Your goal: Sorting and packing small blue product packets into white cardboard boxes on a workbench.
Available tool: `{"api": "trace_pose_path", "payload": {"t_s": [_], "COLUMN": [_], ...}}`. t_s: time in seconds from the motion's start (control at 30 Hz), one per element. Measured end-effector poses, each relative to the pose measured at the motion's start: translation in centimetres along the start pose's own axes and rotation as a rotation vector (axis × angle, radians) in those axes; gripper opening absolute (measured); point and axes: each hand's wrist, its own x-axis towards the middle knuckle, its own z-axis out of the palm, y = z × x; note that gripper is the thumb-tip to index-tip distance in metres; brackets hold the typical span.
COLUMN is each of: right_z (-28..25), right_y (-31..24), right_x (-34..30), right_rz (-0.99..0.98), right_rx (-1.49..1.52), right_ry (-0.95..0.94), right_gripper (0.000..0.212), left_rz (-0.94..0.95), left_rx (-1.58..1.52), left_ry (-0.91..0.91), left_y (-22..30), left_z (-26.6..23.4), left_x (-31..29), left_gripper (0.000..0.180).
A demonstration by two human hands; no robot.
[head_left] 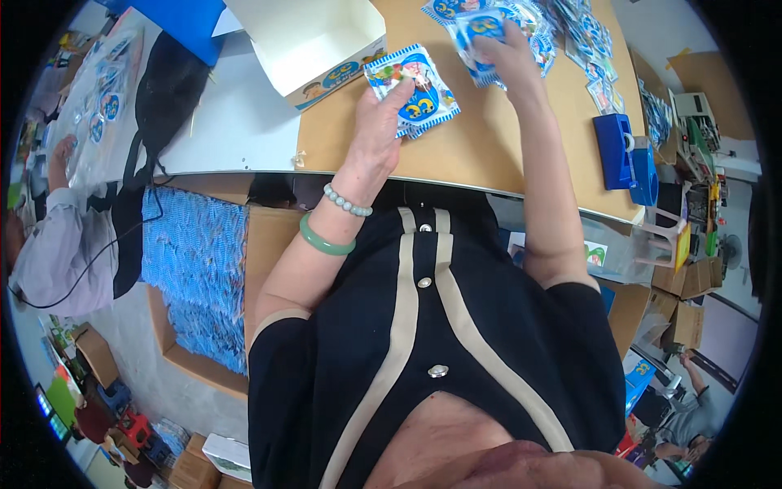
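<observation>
My left hand [376,130] is closed around a few stacked blue-and-white plastic packets [430,91], thumb on top, just beyond the table's near edge. The top packet carries colourful cartoon print and a striped border. My right hand [517,67] pinches another packet [472,34] of the same kind, slightly blurred, above the table at the far right. A loose pile of these packets [541,37] lies beside and beyond the right hand. Left of the held stack stands an open white carton [281,50] with printed sides, its inside bare where I can see it.
Blue tape dispensers [612,151] stand at the table's right edge. More packets [604,91] lie near them. Below the table at left is a cardboard box [281,236] beside stacks of blue packets [194,253]. A co-worker's sleeve [69,257] and hand show at far left, near a dark bag [171,94].
</observation>
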Motion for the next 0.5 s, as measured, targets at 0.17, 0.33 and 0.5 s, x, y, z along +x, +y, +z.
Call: {"api": "trace_pose_path", "payload": {"t_s": [0.17,0.33,0.5], "right_z": [1.7,3.7,6.2], "right_y": [-2.3,-1.1,0.3], "right_x": [-6.7,-8.3,-9.5], "right_rz": [0.002,0.061,0.053], "right_rx": [0.204,0.295,-0.101], "right_ry": [-0.111,-0.028,0.126], "right_gripper": [0.041,0.045,0.041], "left_rz": [0.129,0.192,0.255], "left_rx": [0.092,0.009,0.144], "left_ry": [-0.059,-0.106,-0.099], "left_y": [-1.0,-2.3,-2.6], "left_z": [1.1,2.4,2.5], "left_x": [0.1,-0.5,-0.1], "left_gripper": [0.027,0.032,0.035]}}
